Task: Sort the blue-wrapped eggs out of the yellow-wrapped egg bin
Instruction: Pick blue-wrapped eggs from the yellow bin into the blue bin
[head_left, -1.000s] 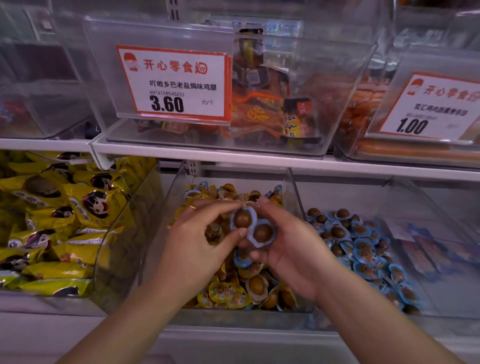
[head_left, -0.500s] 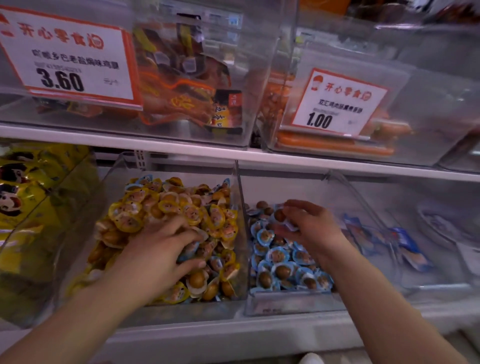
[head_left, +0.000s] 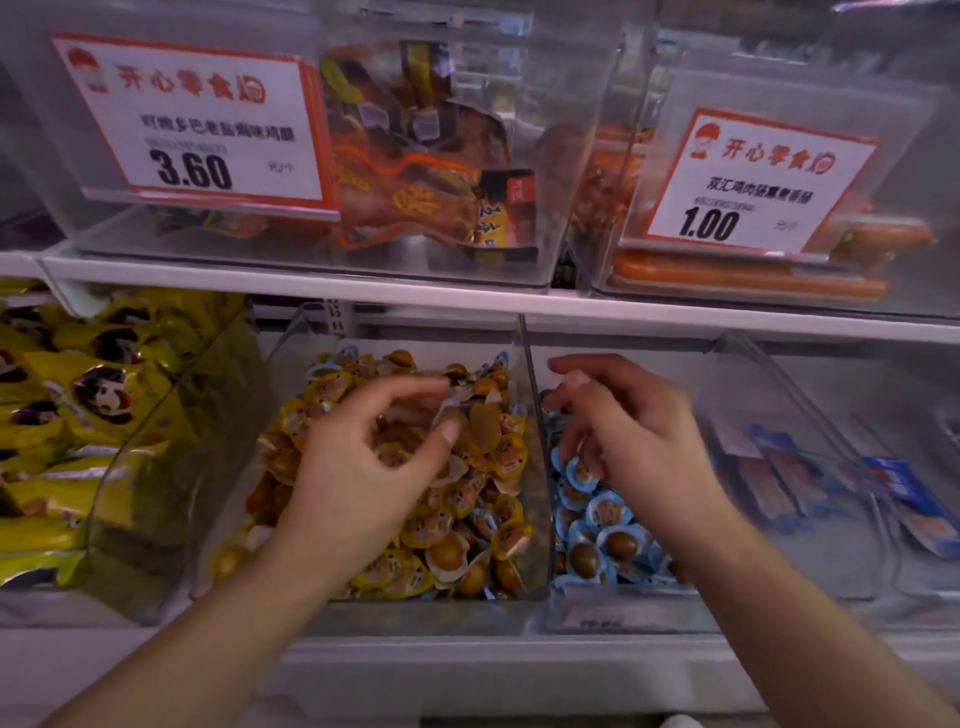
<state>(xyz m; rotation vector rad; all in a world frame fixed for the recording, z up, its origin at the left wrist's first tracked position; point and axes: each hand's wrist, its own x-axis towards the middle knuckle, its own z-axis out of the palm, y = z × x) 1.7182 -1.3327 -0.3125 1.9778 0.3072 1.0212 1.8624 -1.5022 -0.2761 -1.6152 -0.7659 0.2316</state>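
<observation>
Blue-wrapped eggs (head_left: 597, 530) fill the clear bin at five o'clock, beside the yellow-wrapped egg bin (head_left: 363, 608) at centre. Left hand (head_left: 363, 467) hovers over the yellow pile, fingers loosely curled, holding nothing visible. Right hand (head_left: 623, 431) hangs spread over the blue eggs. Price tags above read 3.60 (head_left: 195, 169) and 1.00 (head_left: 709, 224).

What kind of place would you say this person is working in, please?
Most likely a snack shop's self-serve shelving. Clear bins of wrapped eggs sit on white shelves, and red-bordered price cards reading 3.60 and 1.00 front the bins above.
</observation>
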